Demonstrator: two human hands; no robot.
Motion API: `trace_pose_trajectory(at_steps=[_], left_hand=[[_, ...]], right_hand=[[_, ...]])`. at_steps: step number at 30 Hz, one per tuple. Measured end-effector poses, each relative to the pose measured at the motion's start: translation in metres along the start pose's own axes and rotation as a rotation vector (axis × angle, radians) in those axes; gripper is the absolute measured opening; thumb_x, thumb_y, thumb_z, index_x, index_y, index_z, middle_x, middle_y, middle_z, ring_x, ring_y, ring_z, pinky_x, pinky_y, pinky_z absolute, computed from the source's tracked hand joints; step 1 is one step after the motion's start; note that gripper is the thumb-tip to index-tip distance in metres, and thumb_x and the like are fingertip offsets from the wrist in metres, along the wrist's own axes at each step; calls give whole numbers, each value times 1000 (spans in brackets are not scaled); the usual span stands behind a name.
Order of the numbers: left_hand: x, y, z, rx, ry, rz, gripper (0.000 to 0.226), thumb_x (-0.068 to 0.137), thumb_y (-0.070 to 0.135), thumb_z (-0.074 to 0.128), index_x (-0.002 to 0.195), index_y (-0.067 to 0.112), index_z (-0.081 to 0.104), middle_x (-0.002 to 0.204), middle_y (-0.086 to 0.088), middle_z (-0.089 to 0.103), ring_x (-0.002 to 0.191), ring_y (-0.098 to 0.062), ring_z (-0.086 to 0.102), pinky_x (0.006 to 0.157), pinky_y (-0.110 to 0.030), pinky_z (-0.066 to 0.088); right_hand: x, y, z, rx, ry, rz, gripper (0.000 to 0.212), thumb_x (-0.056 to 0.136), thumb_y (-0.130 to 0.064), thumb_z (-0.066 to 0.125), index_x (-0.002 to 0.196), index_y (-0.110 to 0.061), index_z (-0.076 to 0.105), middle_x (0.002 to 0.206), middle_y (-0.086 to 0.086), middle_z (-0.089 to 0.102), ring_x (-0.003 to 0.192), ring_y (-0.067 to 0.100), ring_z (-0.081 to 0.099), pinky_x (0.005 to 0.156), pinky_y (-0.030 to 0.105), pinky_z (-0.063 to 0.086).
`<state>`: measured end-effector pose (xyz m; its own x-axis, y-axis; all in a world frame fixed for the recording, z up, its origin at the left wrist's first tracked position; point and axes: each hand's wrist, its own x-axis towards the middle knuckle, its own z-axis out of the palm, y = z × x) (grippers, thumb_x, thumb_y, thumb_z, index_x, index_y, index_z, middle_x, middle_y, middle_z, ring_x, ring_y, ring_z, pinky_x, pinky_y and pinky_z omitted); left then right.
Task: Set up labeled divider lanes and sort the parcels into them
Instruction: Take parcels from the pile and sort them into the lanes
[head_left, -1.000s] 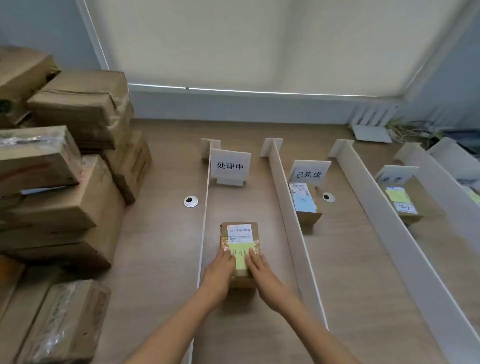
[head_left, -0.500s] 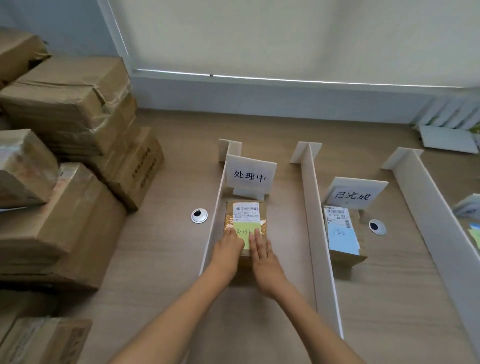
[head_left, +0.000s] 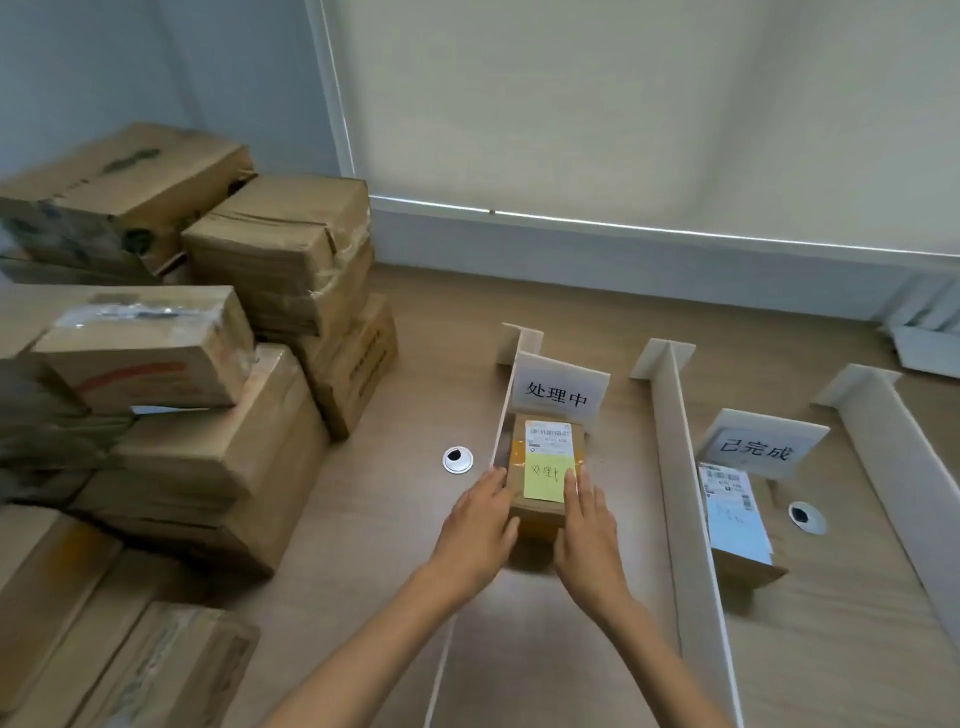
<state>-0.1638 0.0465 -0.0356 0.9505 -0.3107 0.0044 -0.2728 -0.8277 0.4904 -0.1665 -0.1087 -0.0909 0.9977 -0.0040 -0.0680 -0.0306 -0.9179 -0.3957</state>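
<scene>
A small brown parcel (head_left: 543, 470) with a white shipping label and a yellow note lies in the leftmost lane, its far end just under the white sign 处理中 (head_left: 558, 389). My left hand (head_left: 475, 525) lies flat against the parcel's near left corner, fingers straight. My right hand (head_left: 587, 530) lies flat on its near right edge, fingers straight. White divider walls (head_left: 685, 499) bound the lane. The lane to the right holds a second parcel (head_left: 737, 525) with a pale blue note, below the sign 已完成 (head_left: 758, 447).
A tall stack of large cardboard boxes (head_left: 171, 395) fills the left side of the wooden table. Two round cable grommets (head_left: 458, 460) sit in the tabletop. Another white divider (head_left: 904, 467) stands at the far right. The window blind and wall run behind.
Both hands have pushed the small parcel farther up the lane until it reaches the 处理中 sign. My head has turned left, so the right-hand lanes have slid out of view.
</scene>
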Motion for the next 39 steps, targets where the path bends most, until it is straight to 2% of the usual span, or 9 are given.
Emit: trace_pose_trajectory(at_steps=[4,10,15,18,22,27,31,34,39], left_hand=[[-94,-20,-57,-102,130,-45,29,97,23,45,124,26,55,140,9,42,132,-3,34,105,-12,24],[-193,-80,-157,-65,339,-89,27,96,23,48,121,26,59,134,12,47,130,0,36,98,-3,17],[-269,-145,-239,-78,530,-112,27,96,19,50,121,24,59,134,8,50,129,-4,40,104,-14,29],[-310,-192,-273,-52,689,-126,28,93,15,54,120,21,60,129,5,55,124,-7,46,105,-21,36],[-348,-269,-307,4,899,-415,42,90,13,56,132,11,49,136,-9,48,127,-24,43,107,-41,38],[-370,-340,-316,-178,554,-826,75,93,37,52,148,2,16,149,-20,29,136,-36,31,110,-45,29],[-376,-347,-306,-351,495,-758,69,89,27,61,144,1,28,141,-18,38,127,-32,43,103,-37,37],[-381,-346,-300,-429,521,-700,53,83,16,69,130,7,48,126,-13,45,110,-24,53,92,-26,41],[-392,-331,-301,-812,483,-463,20,93,21,57,112,16,52,117,-1,58,101,-5,57,73,-13,47]], right_hand=[[-54,-61,6,209,127,-92,56,91,0,44,144,-13,33,155,5,21,145,25,15,116,28,10],[-115,-205,31,302,98,-342,40,87,7,44,116,-14,61,139,7,45,135,26,33,111,33,29],[-156,-335,35,391,81,-488,33,86,8,47,107,-10,66,119,2,56,116,13,45,98,9,27],[-175,-394,45,406,12,-525,30,91,0,48,111,-16,65,118,-4,58,115,7,47,98,11,33],[-193,-460,56,573,-129,-418,32,97,-9,44,125,-18,57,124,-5,58,113,2,50,91,6,36],[-200,-521,73,774,-371,-194,45,100,-22,39,145,-16,34,146,0,40,132,14,39,103,24,35],[-205,-555,83,968,-536,-71,44,101,-31,37,144,-19,34,137,-4,45,126,18,43,96,32,39],[-208,-560,88,980,-463,-57,43,99,-34,42,139,-18,39,128,-2,52,112,14,49,87,29,39],[-205,-540,82,1138,-369,111,43,94,-35,53,128,-15,39,107,2,57,96,16,58,88,39,52]])
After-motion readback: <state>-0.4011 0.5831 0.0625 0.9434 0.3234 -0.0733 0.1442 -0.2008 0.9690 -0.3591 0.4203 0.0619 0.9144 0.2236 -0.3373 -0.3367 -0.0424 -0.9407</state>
